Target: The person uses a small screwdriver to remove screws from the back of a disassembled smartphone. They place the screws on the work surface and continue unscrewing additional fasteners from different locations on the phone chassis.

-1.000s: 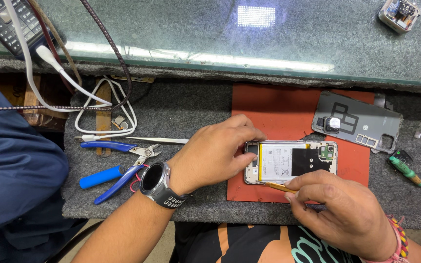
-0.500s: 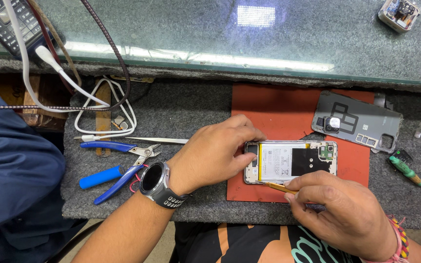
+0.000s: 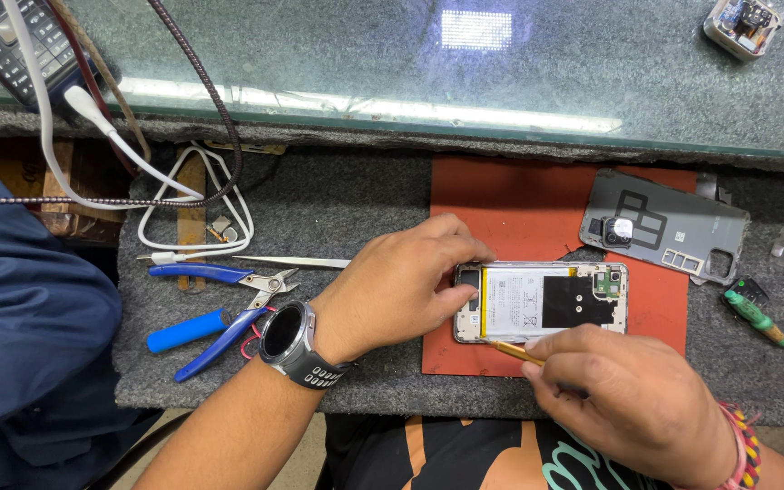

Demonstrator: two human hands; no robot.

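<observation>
An opened phone (image 3: 546, 300) lies back-up on a red mat (image 3: 501, 195), its white battery and circuit parts exposed. My left hand (image 3: 401, 286), with a round dark watch on the wrist, grips the phone's left end. My right hand (image 3: 623, 399) holds a thin yellow-tipped tool (image 3: 514, 351) whose point rests at the phone's lower edge. The phone's grey back cover (image 3: 664, 227) lies detached on the mat's upper right.
Blue-handled pliers (image 3: 220, 304), a blue cylinder (image 3: 188, 329) and tweezers (image 3: 288, 262) lie left on the grey felt. White cables (image 3: 197, 213) coil nearby. A green screwdriver (image 3: 755, 318) sits at right. A glass counter (image 3: 410, 73) runs behind. A person's blue sleeve (image 3: 20, 336) is at left.
My right hand has shifted slightly along the phone's lower edge with the tool. My left hand stays on the phone.
</observation>
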